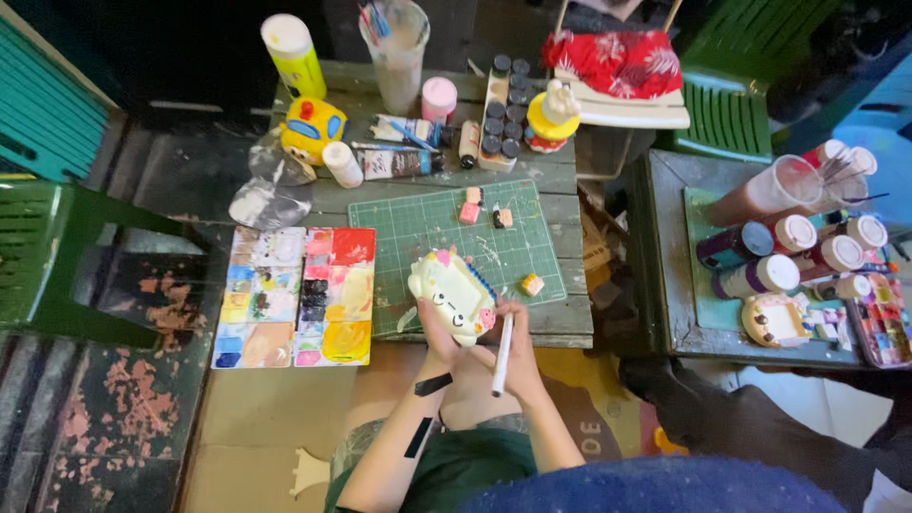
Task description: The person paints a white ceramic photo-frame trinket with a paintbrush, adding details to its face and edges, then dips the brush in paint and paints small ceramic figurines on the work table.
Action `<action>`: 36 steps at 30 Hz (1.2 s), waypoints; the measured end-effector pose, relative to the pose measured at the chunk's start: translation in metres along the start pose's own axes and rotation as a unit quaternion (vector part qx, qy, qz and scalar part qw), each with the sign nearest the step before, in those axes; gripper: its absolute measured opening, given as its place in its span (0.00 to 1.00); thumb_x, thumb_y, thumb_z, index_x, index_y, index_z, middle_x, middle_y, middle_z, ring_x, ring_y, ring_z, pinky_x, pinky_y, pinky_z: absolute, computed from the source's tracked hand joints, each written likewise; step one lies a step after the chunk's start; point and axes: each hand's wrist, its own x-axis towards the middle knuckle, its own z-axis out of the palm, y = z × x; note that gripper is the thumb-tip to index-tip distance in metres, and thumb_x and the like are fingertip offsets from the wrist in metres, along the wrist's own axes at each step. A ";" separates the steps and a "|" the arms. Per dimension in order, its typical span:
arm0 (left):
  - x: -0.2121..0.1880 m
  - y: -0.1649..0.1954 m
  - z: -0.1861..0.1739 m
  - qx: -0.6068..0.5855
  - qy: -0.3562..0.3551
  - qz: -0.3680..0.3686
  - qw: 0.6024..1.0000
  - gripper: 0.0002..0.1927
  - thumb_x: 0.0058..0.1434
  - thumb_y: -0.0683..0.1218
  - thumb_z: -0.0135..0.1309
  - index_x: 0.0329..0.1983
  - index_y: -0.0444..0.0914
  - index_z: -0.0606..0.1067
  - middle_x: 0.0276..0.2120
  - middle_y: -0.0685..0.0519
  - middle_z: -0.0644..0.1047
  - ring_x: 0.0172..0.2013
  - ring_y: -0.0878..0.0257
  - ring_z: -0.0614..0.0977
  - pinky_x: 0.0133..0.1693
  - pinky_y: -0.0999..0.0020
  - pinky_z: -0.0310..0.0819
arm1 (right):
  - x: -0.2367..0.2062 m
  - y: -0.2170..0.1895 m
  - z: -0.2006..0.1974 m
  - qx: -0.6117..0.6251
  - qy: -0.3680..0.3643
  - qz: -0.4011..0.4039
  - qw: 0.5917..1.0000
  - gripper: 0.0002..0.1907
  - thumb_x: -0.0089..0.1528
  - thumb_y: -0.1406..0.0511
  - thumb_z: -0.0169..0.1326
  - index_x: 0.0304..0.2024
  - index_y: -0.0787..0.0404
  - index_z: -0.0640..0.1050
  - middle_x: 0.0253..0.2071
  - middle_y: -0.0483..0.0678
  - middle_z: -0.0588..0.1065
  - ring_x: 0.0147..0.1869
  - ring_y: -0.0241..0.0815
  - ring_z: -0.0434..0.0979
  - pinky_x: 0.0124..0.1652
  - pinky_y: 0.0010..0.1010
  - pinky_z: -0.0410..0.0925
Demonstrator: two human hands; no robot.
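Head view: at lower centre of the frame the left hand (439, 328) is clamped on a pale yellow figurine (452, 294), held tilted over the near edge of the green mat (446, 233). The right hand (516, 353), just right of it, is closed around a white pen (501, 356) that points downward. A paint palette (296, 296) lies left of the mat. Small paint jars (505, 119) stand in a row at upper centre, bottles (793, 252) at far right.

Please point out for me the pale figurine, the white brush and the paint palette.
Figurine (450, 293): head view, its cream front face.
Brush (501, 357): head view, middle of its white handle.
Palette (337, 285): head view, a paint-smeared square.
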 end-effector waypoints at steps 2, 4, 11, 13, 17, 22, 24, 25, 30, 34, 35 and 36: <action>-0.002 0.000 -0.010 0.045 0.087 -0.122 0.988 0.39 0.71 0.68 0.29 0.75 0.39 0.55 0.69 0.46 0.67 0.65 0.53 0.71 0.64 0.54 0.66 | 0.002 -0.001 -0.004 -0.042 0.021 0.033 0.998 0.42 0.48 0.61 0.75 0.53 0.60 0.59 0.59 0.65 0.68 0.66 0.50 0.70 0.63 0.40 0.64; -0.004 0.001 -0.022 0.035 0.104 -0.117 0.987 0.34 0.73 0.63 0.32 0.74 0.38 0.56 0.68 0.46 0.67 0.65 0.53 0.71 0.64 0.52 0.66 | 0.007 -0.005 -0.009 -0.099 0.031 0.038 0.994 0.45 0.46 0.59 0.78 0.51 0.60 0.58 0.61 0.69 0.67 0.69 0.55 0.68 0.64 0.42 0.63; -0.010 0.022 -0.049 0.107 0.178 -0.090 0.974 0.18 0.80 0.50 0.44 0.62 0.34 0.57 0.61 0.41 0.70 0.57 0.57 0.72 0.54 0.56 0.64 | 0.019 -0.018 -0.026 -0.217 -0.013 -0.016 0.976 0.45 0.43 0.58 0.78 0.46 0.60 0.57 0.67 0.71 0.65 0.69 0.64 0.69 0.62 0.46 0.64; -0.015 0.029 -0.055 0.270 0.111 -0.055 0.955 0.18 0.79 0.49 0.42 0.63 0.32 0.60 0.60 0.40 0.70 0.58 0.58 0.72 0.60 0.60 0.64 | 0.018 -0.021 -0.028 -0.218 -0.026 -0.016 0.976 0.45 0.44 0.58 0.78 0.46 0.60 0.57 0.67 0.69 0.66 0.67 0.64 0.70 0.62 0.45 0.64; -0.022 0.042 -0.056 0.429 0.023 0.021 0.903 0.18 0.74 0.48 0.44 0.55 0.29 0.58 0.62 0.40 0.72 0.57 0.56 0.75 0.61 0.62 0.67 | 0.021 -0.027 -0.030 -0.251 -0.035 -0.003 0.967 0.44 0.40 0.58 0.79 0.44 0.60 0.60 0.61 0.65 0.69 0.62 0.63 0.70 0.59 0.45 0.65; -0.038 0.063 -0.034 0.625 0.010 0.089 0.775 0.18 0.73 0.43 0.38 0.62 0.29 0.67 0.59 0.37 0.73 0.56 0.45 0.74 0.60 0.56 0.63 | 0.023 -0.036 -0.029 -0.299 -0.044 -0.023 0.953 0.44 0.39 0.59 0.78 0.45 0.61 0.61 0.67 0.62 0.67 0.62 0.64 0.67 0.60 0.46 0.64; -0.044 0.073 -0.026 0.653 0.006 0.139 0.744 0.17 0.74 0.41 0.38 0.61 0.30 0.69 0.58 0.37 0.74 0.57 0.43 0.74 0.60 0.55 0.64 | 0.018 -0.036 -0.033 -0.310 -0.048 -0.016 0.949 0.43 0.39 0.60 0.78 0.46 0.60 0.62 0.70 0.60 0.66 0.63 0.62 0.67 0.61 0.46 0.63; -0.050 0.081 -0.023 0.640 0.005 0.146 0.754 0.16 0.74 0.41 0.38 0.60 0.31 0.70 0.57 0.39 0.75 0.56 0.44 0.76 0.59 0.55 0.66 | 0.013 -0.035 -0.035 -0.296 -0.032 -0.048 0.953 0.41 0.42 0.58 0.76 0.45 0.60 0.62 0.70 0.62 0.66 0.63 0.62 0.67 0.61 0.47 0.63; -0.088 0.098 -0.011 0.652 -0.054 0.102 0.750 0.06 0.69 0.40 0.52 0.47 0.35 0.76 0.43 0.47 0.82 0.44 0.51 0.84 0.46 0.62 0.78 | -0.030 -0.028 -0.031 0.157 0.111 0.096 0.977 0.25 0.70 0.46 0.49 0.46 0.62 0.68 0.47 0.62 0.80 0.48 0.50 0.82 0.51 0.38 0.75; -0.108 0.089 0.002 0.656 -0.124 0.128 0.733 0.08 0.62 0.39 0.60 0.43 0.35 0.78 0.41 0.48 0.82 0.41 0.51 0.85 0.43 0.61 0.80 | -0.062 -0.031 -0.022 0.254 0.050 0.047 0.965 0.21 0.71 0.49 0.41 0.49 0.60 0.65 0.30 0.46 0.69 0.31 0.35 0.65 0.31 0.26 0.62; -0.111 0.088 0.004 0.659 -0.129 0.138 0.728 0.08 0.61 0.39 0.61 0.43 0.34 0.78 0.40 0.48 0.82 0.41 0.52 0.85 0.43 0.61 0.80 | -0.066 -0.033 -0.020 0.247 0.038 0.029 0.968 0.19 0.72 0.50 0.42 0.46 0.59 0.64 0.29 0.44 0.67 0.28 0.33 0.62 0.29 0.24 0.58; -0.112 0.088 0.007 0.662 -0.127 0.145 0.724 0.09 0.60 0.39 0.62 0.43 0.34 0.78 0.40 0.48 0.82 0.40 0.51 0.85 0.42 0.61 0.80 | -0.069 -0.035 -0.017 0.240 0.026 0.010 0.970 0.18 0.73 0.51 0.42 0.42 0.59 0.64 0.28 0.42 0.64 0.26 0.31 0.59 0.26 0.22 0.55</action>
